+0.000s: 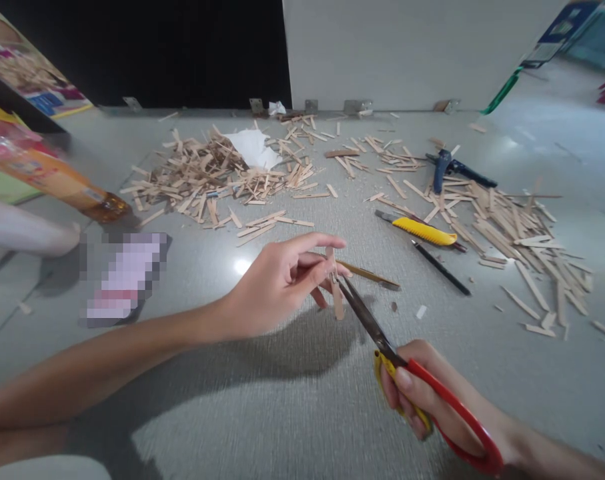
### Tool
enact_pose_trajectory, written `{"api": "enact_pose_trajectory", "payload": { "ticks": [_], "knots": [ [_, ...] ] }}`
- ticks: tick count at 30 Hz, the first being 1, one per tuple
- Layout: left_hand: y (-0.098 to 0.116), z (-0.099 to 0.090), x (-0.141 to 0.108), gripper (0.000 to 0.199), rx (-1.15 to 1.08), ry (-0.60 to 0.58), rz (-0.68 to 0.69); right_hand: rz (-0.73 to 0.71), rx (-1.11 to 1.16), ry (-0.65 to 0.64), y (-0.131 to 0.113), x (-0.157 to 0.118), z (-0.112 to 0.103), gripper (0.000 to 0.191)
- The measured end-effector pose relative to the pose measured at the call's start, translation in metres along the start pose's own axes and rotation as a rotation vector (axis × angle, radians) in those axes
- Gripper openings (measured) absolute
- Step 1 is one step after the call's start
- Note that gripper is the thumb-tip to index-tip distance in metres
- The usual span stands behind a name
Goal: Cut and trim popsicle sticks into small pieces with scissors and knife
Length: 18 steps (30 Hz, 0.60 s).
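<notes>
My left hand (277,283) pinches a small flat wooden stick (338,303) between thumb and fingers, the stick pointing down toward the surface. My right hand (422,387) is wrapped round the handles of red-handled scissors (369,320), with something yellow around one handle. The blade tips touch or nearly touch the stick beside my left fingertips; which of the two is hard to tell. Just behind those fingers, a thin brownish-gold tool (375,277) lies on the grey surface.
Wooden piece piles lie at back left (197,173) and right (522,227). A yellow cutter (422,230), black pen (442,268) and dark blue tool (442,170) sit at right. Toward the left are an orange bottle (57,180), a blurred phone-like object (129,273) and another person's arm (27,227).
</notes>
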<state>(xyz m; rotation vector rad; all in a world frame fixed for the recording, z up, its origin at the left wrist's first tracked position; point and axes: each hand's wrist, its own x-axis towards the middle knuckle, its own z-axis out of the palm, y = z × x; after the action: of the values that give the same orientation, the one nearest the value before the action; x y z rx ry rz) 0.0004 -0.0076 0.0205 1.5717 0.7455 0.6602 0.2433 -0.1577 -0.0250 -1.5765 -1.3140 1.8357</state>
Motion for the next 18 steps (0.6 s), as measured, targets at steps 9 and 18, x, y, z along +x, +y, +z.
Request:
{"api": "enact_pose_trajectory", "payload": {
  "ticks": [9, 18],
  "knots": [
    [-0.003, 0.002, -0.004, 0.032, 0.064, 0.063, 0.039, -0.074, 0.003, -0.023, 0.003, 0.001, 0.000, 0.078],
    [-0.002, 0.004, -0.007, 0.036, 0.115, 0.052, 0.068, -0.108, -0.034, -0.078, -0.007, 0.001, 0.002, 0.074]
  ]
}}
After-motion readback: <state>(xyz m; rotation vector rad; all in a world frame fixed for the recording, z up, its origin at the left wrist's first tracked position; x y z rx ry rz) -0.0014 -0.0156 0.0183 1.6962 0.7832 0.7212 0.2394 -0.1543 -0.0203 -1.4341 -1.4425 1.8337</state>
